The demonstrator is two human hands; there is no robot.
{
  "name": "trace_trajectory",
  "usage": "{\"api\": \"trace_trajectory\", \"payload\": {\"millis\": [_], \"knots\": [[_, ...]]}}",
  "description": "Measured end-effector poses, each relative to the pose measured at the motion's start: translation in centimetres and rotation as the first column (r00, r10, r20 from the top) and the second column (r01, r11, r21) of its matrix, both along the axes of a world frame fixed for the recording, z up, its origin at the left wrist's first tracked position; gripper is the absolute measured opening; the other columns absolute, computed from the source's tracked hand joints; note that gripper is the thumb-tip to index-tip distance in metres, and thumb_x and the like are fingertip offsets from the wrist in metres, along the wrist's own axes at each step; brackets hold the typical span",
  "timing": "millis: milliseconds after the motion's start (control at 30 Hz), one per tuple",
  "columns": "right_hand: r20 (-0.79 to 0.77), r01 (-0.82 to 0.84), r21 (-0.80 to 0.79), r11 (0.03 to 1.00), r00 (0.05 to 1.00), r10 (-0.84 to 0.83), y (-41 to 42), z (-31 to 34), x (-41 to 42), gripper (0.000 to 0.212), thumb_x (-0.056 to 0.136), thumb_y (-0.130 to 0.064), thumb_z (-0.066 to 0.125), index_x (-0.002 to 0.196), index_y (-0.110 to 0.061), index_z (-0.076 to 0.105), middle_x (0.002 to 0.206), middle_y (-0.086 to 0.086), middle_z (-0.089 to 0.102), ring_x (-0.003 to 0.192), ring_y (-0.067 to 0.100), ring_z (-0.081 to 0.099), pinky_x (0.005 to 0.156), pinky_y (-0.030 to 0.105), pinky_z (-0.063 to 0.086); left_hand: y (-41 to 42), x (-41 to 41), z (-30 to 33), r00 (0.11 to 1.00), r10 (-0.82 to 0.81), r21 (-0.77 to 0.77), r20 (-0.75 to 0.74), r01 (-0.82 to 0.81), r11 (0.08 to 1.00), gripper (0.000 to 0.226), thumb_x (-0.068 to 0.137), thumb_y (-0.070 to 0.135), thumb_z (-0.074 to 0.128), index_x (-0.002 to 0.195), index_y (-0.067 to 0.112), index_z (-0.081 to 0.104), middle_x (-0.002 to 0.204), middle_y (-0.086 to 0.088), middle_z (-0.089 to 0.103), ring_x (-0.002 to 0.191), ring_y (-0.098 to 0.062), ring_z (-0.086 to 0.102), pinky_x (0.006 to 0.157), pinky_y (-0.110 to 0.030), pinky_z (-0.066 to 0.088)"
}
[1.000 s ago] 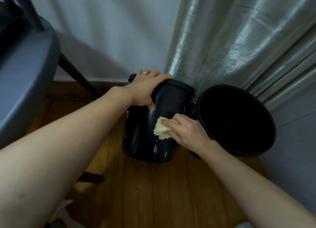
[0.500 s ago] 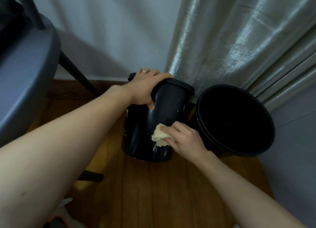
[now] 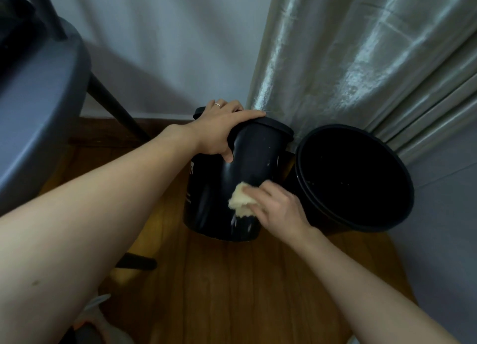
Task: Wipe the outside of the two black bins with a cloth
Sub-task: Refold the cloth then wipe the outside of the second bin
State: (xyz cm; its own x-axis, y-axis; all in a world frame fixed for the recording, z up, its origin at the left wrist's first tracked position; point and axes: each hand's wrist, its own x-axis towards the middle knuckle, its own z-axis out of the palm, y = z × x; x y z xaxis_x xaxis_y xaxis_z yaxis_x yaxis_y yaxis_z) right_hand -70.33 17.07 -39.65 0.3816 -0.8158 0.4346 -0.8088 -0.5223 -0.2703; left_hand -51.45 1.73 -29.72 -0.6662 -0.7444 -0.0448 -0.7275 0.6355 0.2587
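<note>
White label marks on the lidded bin (image 3: 247, 163) are unreadable. My left hand (image 3: 219, 129) grips its lid; my right hand (image 3: 278, 209) pinches the cloth (image 3: 240, 200), now lower on its side, beside the open bin (image 3: 322, 214).

My lidded black bin (image 3: 227, 188) stands on the wooden floor, tipped slightly, its glossy side flecked with pale specks near the base. Pressed against its lower front is my crumpled pale-yellow cloth (image 3: 241, 200). Just to its right the second black bin (image 3: 353, 178) is wider and open-topped, leaning so its dark inside faces me.
</note>
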Motion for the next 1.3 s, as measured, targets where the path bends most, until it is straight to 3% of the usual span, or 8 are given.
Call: {"api": "trace_trajectory", "payload": {"millis": [100, 167, 400, 633, 833, 933, 1133, 1300], "knots": [[0.131, 0.225, 0.031, 0.974, 0.965, -0.227, -1.7, 1.3, 0.0, 0.032, 0.091, -0.028, 0.065, 0.120, -0.015, 0.066, 0.091, 0.004, 0.056, 0.076, 0.020, 0.058, 0.060, 0.033, 0.053, 0.1, 0.0, 0.0, 1.000, 0.000, -0.009, 0.008, 0.000, 1.000, 0.118, 0.057, 0.031, 0.091, 0.149, 0.046, 0.019, 0.131, -0.004, 0.041, 0.118, -0.028, 0.035, 0.108, -0.040, 0.020], [0.163, 0.242, 0.060, 0.968, 0.955, -0.249, -1.6, 1.2, 0.1, 0.033, 0.092, -0.030, 0.064, 0.121, -0.016, 0.066, 0.092, 0.004, 0.056, 0.077, 0.020, 0.058, 0.062, 0.033, 0.053, 0.1, 0.0, 0.0, 1.000, -0.004, -0.013, 0.009, 0.004, 1.000, 0.119, 0.056, 0.031, 0.091, 0.149, 0.046, 0.019, 0.130, -0.004, 0.041, 0.117, -0.028, 0.035, 0.108, -0.040, 0.020], [-0.082, -0.133, 0.064, 0.989, 0.987, 0.138, 1.8, -1.2, -0.2, 0.031, 0.092, -0.031, 0.056, 0.121, -0.021, 0.055, 0.089, 0.003, 0.056, 0.078, 0.018, 0.059, 0.050, 0.033, 0.055, 0.2, 0.0, 0.1, 1.000, -0.005, -0.002, 0.009, 0.005, 1.000, 0.117, 0.057, 0.031, 0.091, 0.148, 0.047, 0.020, 0.130, -0.004, 0.040, 0.118, -0.028, 0.034, 0.107, -0.038, 0.019], [0.087, 0.190, 0.040, 0.981, 0.977, -0.193, -0.3, 0.5, 1.1, 0.032, 0.089, -0.029, 0.068, 0.118, -0.018, 0.066, 0.089, 0.002, 0.056, 0.077, 0.018, 0.058, 0.058, 0.032, 0.054, 0.1, 0.0, 0.0, 0.999, 0.006, -0.024, 0.036, -0.005, 1.000, 0.118, 0.057, 0.034, 0.091, 0.149, 0.046, 0.018, 0.132, -0.005, 0.040, 0.120, -0.030, 0.034, 0.109, -0.042, 0.020], [-0.054, -0.131, 0.094, 0.987, 0.989, 0.136, 3.5, -2.3, 1.1, 0.029, 0.090, -0.028, 0.058, 0.118, -0.019, 0.058, 0.092, 0.002, 0.055, 0.080, 0.016, 0.058, 0.052, 0.031, 0.056, -0.1, -0.1, 0.0, 1.000, 0.004, -0.013, 0.028, -0.003, 1.000, 0.117, 0.057, 0.033, 0.091, 0.149, 0.046, 0.018, 0.132, -0.006, 0.040, 0.119, -0.031, 0.035, 0.109, -0.043, 0.022], [-0.105, -0.182, 0.079, 0.980, 0.976, 0.190, 2.9, -2.0, 0.8, 0.027, 0.090, -0.028, 0.058, 0.116, -0.018, 0.059, 0.090, 0.003, 0.056, 0.078, 0.018, 0.059, 0.047, 0.033, 0.054, 0.0, 0.0, 0.0, 1.000, 0.006, -0.010, 0.023, -0.006, 1.000, 0.118, 0.057, 0.033, 0.091, 0.149, 0.046, 0.018, 0.131, -0.006, 0.040, 0.119, -0.030, 0.035, 0.110, -0.043, 0.021], [0.081, 0.155, 0.040, 0.987, 0.984, -0.157, 0.2, 0.1, 0.9, 0.031, 0.088, -0.025, 0.068, 0.117, -0.016, 0.065, 0.088, 0.003, 0.055, 0.076, 0.020, 0.059, 0.056, 0.033, 0.055, 0.0, 0.1, 0.0, 0.999, 0.017, -0.019, 0.038, -0.017, 1.000, 0.117, 0.057, 0.033, 0.090, 0.149, 0.045, 0.018, 0.131, -0.006, 0.040, 0.119, -0.031, 0.035, 0.110, -0.044, 0.022], [-0.071, -0.147, 0.088, 0.985, 0.986, 0.153, 3.7, -2.7, 1.2, 0.030, 0.091, -0.030, 0.055, 0.118, -0.018, 0.058, 0.092, 0.003, 0.056, 0.079, 0.018, 0.059, 0.050, 0.033, 0.056, -0.1, 0.2, 0.1, 1.000, 0.018, 0.007, 0.015, -0.018, 1.000, 0.117, 0.058, 0.031, 0.091, 0.148, 0.047, 0.019, 0.131, -0.005, 0.040, 0.118, -0.029, 0.034, 0.109, -0.042, 0.021]]}}
